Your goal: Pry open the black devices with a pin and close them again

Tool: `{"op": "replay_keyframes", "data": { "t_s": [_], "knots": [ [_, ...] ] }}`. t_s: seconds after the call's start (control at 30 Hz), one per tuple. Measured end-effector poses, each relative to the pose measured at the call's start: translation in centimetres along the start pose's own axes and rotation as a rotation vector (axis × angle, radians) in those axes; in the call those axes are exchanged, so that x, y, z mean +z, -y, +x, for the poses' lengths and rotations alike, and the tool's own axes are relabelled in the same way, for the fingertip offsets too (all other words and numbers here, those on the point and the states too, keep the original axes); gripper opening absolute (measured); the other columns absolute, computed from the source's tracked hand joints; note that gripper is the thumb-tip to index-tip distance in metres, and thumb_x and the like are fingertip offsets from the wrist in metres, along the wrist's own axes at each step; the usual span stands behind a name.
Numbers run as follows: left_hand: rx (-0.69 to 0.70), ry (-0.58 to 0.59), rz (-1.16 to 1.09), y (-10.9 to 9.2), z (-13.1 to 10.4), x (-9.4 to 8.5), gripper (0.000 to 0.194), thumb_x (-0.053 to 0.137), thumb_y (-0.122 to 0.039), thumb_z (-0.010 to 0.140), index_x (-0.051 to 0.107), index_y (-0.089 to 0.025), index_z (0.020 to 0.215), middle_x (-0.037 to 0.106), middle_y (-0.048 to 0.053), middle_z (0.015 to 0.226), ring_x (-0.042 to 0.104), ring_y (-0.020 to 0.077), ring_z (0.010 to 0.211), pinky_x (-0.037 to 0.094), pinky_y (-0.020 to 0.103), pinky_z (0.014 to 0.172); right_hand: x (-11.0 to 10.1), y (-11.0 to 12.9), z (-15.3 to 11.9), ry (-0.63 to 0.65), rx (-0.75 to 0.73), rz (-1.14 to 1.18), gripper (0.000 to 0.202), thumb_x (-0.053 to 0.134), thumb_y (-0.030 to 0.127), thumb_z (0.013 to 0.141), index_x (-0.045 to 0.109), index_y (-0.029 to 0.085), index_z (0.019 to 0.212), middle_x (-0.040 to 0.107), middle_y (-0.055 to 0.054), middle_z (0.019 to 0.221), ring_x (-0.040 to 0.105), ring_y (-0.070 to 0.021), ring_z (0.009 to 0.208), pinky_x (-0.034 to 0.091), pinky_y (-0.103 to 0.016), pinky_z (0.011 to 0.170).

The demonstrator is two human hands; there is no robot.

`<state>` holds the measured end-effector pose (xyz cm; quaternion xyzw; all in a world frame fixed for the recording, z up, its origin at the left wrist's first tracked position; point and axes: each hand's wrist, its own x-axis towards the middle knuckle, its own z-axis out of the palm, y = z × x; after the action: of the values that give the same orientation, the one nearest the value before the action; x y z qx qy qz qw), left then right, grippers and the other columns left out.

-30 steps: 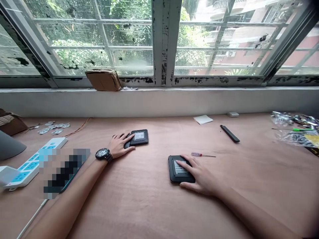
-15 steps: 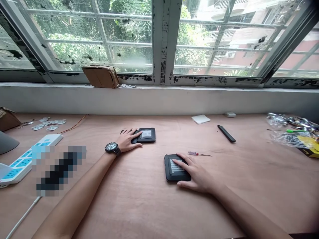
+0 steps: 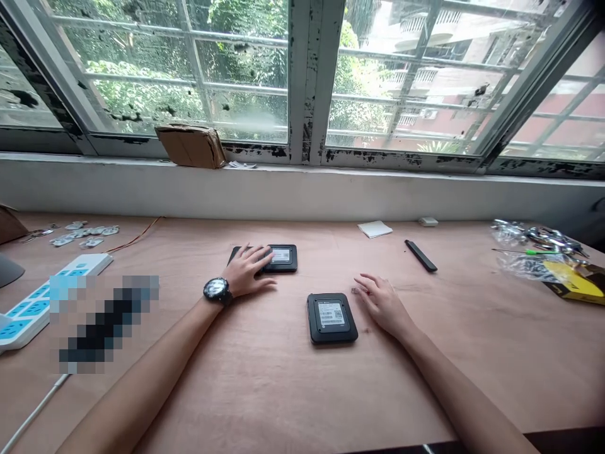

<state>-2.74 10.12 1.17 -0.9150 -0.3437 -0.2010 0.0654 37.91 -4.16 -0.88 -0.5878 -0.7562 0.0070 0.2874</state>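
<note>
A flat black rectangular case with a white printed label (image 3: pixel 331 314) lies by itself mid-table, label up. My right hand (image 3: pixel 382 307) is just right of it, fingers stretched out over a small screwdriver (image 3: pixel 354 291). Only the end of the screwdriver's handle shows; the rest is hidden under the hand. Farther back, my left hand (image 3: pixel 246 270), with a black watch on the wrist, spreads its fingers over two more flat black pieces. The right one, a labelled black case (image 3: pixel 289 258), shows beyond the fingertips, while the left one is mostly covered.
A black bar (image 3: pixel 420 256) and a white paper square (image 3: pixel 375 229) lie at the back right. Plastic bags with metal parts (image 3: pixel 534 236) and a yellow-black box (image 3: pixel 574 280) are far right. On the left are a power strip (image 3: pixel 89 268) and a pixelated dark object (image 3: pixel 111 321).
My right hand has come off the near case and moved right, over the screwdriver. The left hand stays at the far cases, its fingers slightly shifted. The view has swung a little to the right.
</note>
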Motion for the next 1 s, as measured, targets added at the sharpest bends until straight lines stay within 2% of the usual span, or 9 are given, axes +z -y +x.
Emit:
{"op": "replay_keyframes", "data": {
  "t_s": [0.07, 0.17, 0.3, 0.4, 0.53, 0.67, 0.8, 0.87, 1.0],
  "knots": [
    [0.07, -0.02, -0.059, -3.1, -0.6, -0.3, 0.061, 0.057, -0.06, 0.096, 0.056, -0.024, 0.145, 0.054, 0.011, 0.151, 0.045, 0.034, 0.142, 0.02, 0.058, 0.124, -0.1, -0.7, -0.1, 0.032, -0.005, -0.053, 0.03, 0.049, 0.042, 0.103, 0.07, 0.032, 0.122, 0.063, -0.008, 0.132, 0.058, -0.0313, 0.121, 0.05, -0.054, 0.1],
    [0.105, -0.016, -0.204, -8.8, -1.8, -0.7, 0.059, 0.058, -0.059, 0.097, 0.057, -0.022, 0.143, 0.061, 0.011, 0.142, 0.054, 0.0307, 0.134, 0.033, 0.053, 0.12, -0.4, -0.8, 0.0, 0.05, -0.004, -0.094, 0.028, 0.05, 0.045, 0.103, 0.075, 0.033, 0.109, 0.066, -0.006, 0.128, 0.06, -0.0306, 0.116, 0.051, -0.052, 0.096],
    [0.041, 0.013, -0.352, -15.0, -2.8, -0.5, 0.08, 0.061, -0.069, 0.091, 0.046, -0.019, 0.151, 0.054, 0.016, 0.148, 0.053, 0.0337, 0.134, 0.044, 0.051, 0.113, -0.7, 0.1, 0.3, -0.03, -0.011, -0.097, 0.028, 0.05, 0.044, 0.103, 0.073, 0.029, 0.105, 0.068, -0.007, 0.125, 0.062, -0.0306, 0.108, 0.05, -0.051, 0.093],
    [0.007, 0.043, -0.341, -17.3, -2.7, 0.3, 0.095, 0.062, -0.077, 0.084, 0.041, -0.017, 0.154, 0.046, 0.021, 0.153, 0.047, 0.0393, 0.138, 0.043, 0.057, 0.113, -0.9, 1.0, 0.4, -0.126, -0.013, -0.039, 0.029, 0.047, 0.043, 0.104, 0.07, 0.026, 0.108, 0.07, -0.009, 0.12, 0.065, -0.0296, 0.103, 0.049, -0.048, 0.093],
    [0.053, 0.09, -0.332, -16.5, -2.5, 1.1, 0.087, 0.062, -0.073, 0.087, 0.042, -0.021, 0.154, 0.042, 0.02, 0.157, 0.045, 0.0398, 0.14, 0.043, 0.057, 0.112, -1.1, 1.9, 0.1, -0.21, 0.126, 0.148, 0.032, 0.049, 0.049, 0.103, 0.065, 0.023, 0.111, 0.074, -0.009, 0.104, 0.067, -0.0248, 0.083, 0.052, -0.041, 0.08],
    [0.231, 0.132, -0.322, -12.1, -2.9, 1.1, 0.07, 0.061, -0.061, 0.095, 0.041, -0.031, 0.155, 0.035, 0.012, 0.163, 0.041, 0.0362, 0.145, 0.041, 0.054, 0.116, -1.2, 2.0, -0.3, -0.273, 0.271, 0.405, 0.035, 0.052, 0.051, 0.101, 0.058, 0.021, 0.119, 0.073, -0.009, 0.105, 0.064, -0.0208, 0.077, 0.052, -0.035, 0.072],
    [0.13, -0.004, -0.291, -9.1, -3.5, 0.3, 0.041, 0.052, -0.036, 0.105, 0.053, -0.034, 0.146, 0.048, 0.008, 0.155, 0.056, 0.0306, 0.132, 0.049, 0.051, 0.109, -1.2, 2.0, -0.4, -0.345, 0.295, 0.598, 0.037, 0.05, 0.052, 0.101, 0.059, 0.022, 0.122, 0.067, -0.007, 0.1, 0.06, -0.0194, 0.078, 0.051, -0.033, 0.069],
    [0.122, 0.018, -0.338, -9.3, -3.4, -0.1, 0.045, 0.053, -0.037, 0.105, 0.048, -0.032, 0.15, 0.05, 0.009, 0.153, 0.056, 0.0294, 0.133, 0.05, 0.048, 0.11, -1.3, 2.5, -0.2, -0.378, 0.285, 0.71, 0.033, 0.052, 0.051, 0.101, 0.062, 0.024, 0.117, 0.064, -0.006, 0.095, 0.059, -0.0189, 0.08, 0.05, -0.031, 0.067],
    [0.161, 0.143, -0.394, -11.8, -3.0, -0.5, 0.082, 0.067, -0.061, 0.091, 0.036, -0.025, 0.158, 0.038, 0.015, 0.161, 0.044, 0.0364, 0.143, 0.044, 0.051, 0.115, -1.4, 5.2, 0.7, -0.417, 0.258, 0.938, 0.026, 0.051, 0.049, 0.102, 0.062, 0.026, 0.108, 0.061, -0.003, 0.088, 0.058, -0.0175, 0.08, 0.048, -0.027, 0.063]
  ]
}}
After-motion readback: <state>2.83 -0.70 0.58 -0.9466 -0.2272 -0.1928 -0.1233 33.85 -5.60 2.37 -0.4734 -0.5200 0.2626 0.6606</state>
